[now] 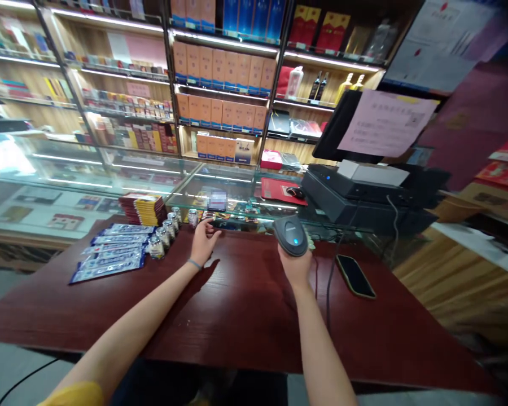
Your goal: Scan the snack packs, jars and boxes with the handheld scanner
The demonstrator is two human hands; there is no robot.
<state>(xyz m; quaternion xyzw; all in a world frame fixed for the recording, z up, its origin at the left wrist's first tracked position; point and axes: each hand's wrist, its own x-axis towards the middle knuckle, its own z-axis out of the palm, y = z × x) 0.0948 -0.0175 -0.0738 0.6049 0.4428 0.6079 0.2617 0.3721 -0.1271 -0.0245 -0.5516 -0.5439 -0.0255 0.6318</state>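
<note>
My right hand (pixel 295 269) grips the handle of a black barcode scanner (pixel 292 235) with a lit blue spot on top, held above the red-brown table. My left hand (pixel 204 243), with a thin band at the wrist, is over the table's far edge. Its thumb stands apart from the curved fingers, and nothing shows in it. Just left of those fingertips stands a small silvery can (pixel 193 217). Further left, several similar cans (pixel 156 247) form a row beside flat blue-and-white packets (pixel 114 248). Behind them is a stack of red and yellow packs (pixel 143 208).
A phone (pixel 356 276) lies on the table (pixel 237 316) at the right, near a dark cable (pixel 330 282). Beyond the table is a glass counter (pixel 220 175) with a mouse (pixel 295 193) on a red pad. A black register machine (pixel 364 192) stands at the right, before stocked shelves.
</note>
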